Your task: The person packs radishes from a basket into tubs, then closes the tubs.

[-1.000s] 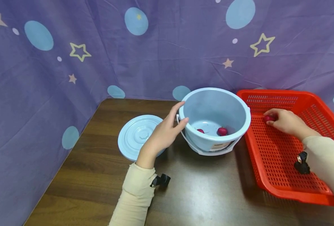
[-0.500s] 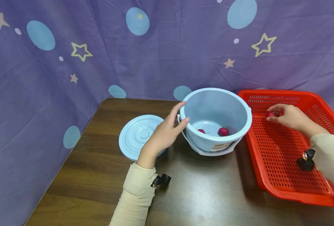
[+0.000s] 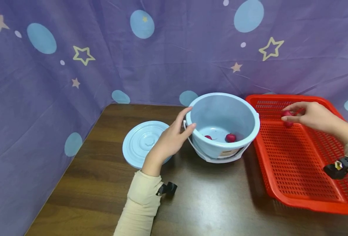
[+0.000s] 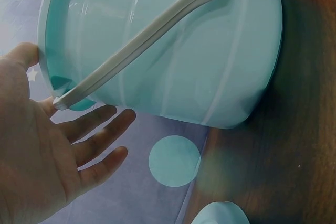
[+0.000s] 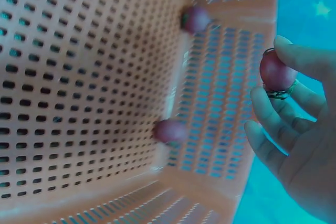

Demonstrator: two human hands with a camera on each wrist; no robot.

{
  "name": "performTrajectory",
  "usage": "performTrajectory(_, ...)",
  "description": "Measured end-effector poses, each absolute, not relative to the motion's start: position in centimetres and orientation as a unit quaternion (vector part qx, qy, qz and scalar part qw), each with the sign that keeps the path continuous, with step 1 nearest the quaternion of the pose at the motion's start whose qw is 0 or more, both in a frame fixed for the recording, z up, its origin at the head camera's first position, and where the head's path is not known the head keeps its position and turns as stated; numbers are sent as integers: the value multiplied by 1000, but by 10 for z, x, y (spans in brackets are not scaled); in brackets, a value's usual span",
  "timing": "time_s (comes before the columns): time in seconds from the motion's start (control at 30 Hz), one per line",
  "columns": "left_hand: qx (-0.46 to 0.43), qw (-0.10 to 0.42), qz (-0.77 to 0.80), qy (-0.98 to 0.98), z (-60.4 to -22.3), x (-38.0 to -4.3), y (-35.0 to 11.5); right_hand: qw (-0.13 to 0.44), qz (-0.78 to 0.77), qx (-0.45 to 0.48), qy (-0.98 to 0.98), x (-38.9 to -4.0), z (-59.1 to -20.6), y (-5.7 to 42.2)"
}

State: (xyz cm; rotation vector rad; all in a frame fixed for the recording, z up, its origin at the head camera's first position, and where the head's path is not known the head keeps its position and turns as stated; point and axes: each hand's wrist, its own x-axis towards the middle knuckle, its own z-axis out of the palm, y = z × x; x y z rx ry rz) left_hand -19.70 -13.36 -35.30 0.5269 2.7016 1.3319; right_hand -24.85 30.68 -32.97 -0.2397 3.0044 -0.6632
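Note:
My right hand (image 3: 316, 116) pinches a red radish (image 5: 277, 72) between thumb and fingers, over the far end of the red plastic basket (image 3: 265, 157). Two more radishes show in the right wrist view: one radish (image 5: 195, 19) and another radish (image 5: 170, 131), both by the basket wall. My left hand (image 3: 169, 139) rests against the left side of the light blue bucket (image 4: 173, 72), with thumb and index finger at its rim and the other fingers extended beside the handle (image 4: 142, 43). Inside the bucket lie a radish (image 3: 230, 137) and a second, partly hidden radish (image 3: 208, 137).
A round light blue lid (image 3: 144, 141) lies on the brown wooden table (image 3: 103, 183), left of the bucket and partly behind my left forearm. Close behind the table hangs a purple curtain (image 3: 162, 65) with stars and dots. The basket stands right beside the bucket.
My right hand has moved back and to the right, rising over the basket with the radish pinched in it; another radish now shows below it. My left hand stays at the bucket.

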Motion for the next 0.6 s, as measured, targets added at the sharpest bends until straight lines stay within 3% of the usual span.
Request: performTrajectory(0.6,173,42,440,880,-353,-196,-134,-42,-250,-93,963,-196,-289,279)
